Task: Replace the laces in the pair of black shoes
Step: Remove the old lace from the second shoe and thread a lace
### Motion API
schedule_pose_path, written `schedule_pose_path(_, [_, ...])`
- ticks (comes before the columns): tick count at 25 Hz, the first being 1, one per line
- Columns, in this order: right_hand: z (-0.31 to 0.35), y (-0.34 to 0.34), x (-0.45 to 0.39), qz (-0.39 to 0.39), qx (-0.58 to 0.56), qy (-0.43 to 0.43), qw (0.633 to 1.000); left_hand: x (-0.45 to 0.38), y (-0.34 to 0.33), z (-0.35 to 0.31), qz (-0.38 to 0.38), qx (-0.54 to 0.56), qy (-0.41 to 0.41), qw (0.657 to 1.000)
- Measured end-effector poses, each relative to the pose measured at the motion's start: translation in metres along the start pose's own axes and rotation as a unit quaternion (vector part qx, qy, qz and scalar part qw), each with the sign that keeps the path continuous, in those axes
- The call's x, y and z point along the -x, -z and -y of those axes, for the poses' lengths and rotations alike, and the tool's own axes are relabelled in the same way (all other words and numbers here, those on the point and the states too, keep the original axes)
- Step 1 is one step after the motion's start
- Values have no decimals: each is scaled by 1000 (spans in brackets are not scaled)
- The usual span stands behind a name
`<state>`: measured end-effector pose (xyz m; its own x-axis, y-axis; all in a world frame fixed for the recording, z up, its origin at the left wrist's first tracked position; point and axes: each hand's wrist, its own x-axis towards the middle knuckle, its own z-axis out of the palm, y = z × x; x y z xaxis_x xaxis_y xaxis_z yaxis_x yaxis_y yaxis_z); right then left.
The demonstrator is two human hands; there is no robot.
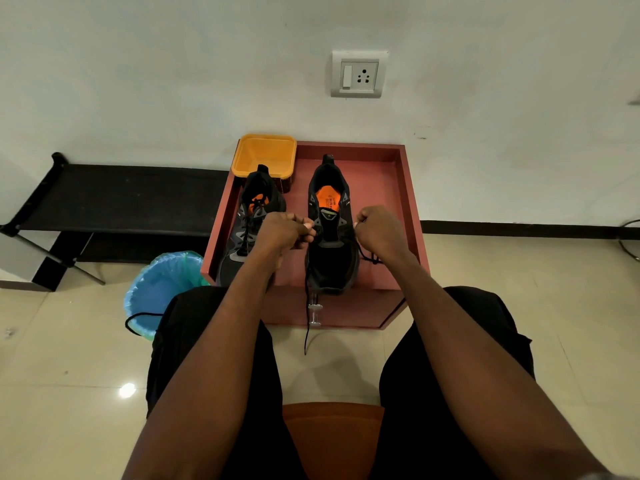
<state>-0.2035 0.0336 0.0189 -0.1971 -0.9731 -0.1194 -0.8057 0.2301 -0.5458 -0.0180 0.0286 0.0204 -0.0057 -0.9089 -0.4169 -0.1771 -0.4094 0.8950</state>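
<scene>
Two black shoes with orange insoles stand on a reddish cabinet top (388, 181), toes toward me. The left shoe (247, 233) is laced. The right shoe (330, 258) has a black lace (307, 320) partly threaded; one end hangs down over the cabinet front, another loops out at its right side. My left hand (285, 232) pinches the lace at the shoe's left eyelet row. My right hand (379, 230) pinches the lace at the right eyelet row. Both hands are curled into fists on either side of the tongue.
A yellow tub (265, 154) sits at the cabinet's back left corner. A bin with a blue liner (162, 292) stands on the floor to the left, a black lace draped over its rim. A black rack (114, 195) lines the wall. My knees flank an orange seat (332, 438).
</scene>
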Motion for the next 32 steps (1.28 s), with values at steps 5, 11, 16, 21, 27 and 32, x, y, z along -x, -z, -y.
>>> schedule_pose_path(5, [5, -9, 1, 25, 39, 6, 999, -5, -8, 9, -44, -175, -69, 981])
schedule_pose_path(11, [3, -7, -5, 84, -43, -26, 995, -4, -19, 29, -64, -279, -99, 953])
schedule_pose_path(16, [1, -5, 0, 50, 41, -33, 997, -7, -20, 23, -60, -218, -127, 966])
schedule_pose_path(21, [3, -9, -2, 2, 26, 25, 999, -6, -22, 17, -21, -170, -132, 976])
schedule_pose_path(27, [14, -8, 1, 121, -210, 51, 969, -2, -23, 10, -35, -67, -140, 987])
schedule_pose_path(32, [7, -24, -6, 62, -230, 51, 970, -2, -25, 10, -48, -67, -175, 981])
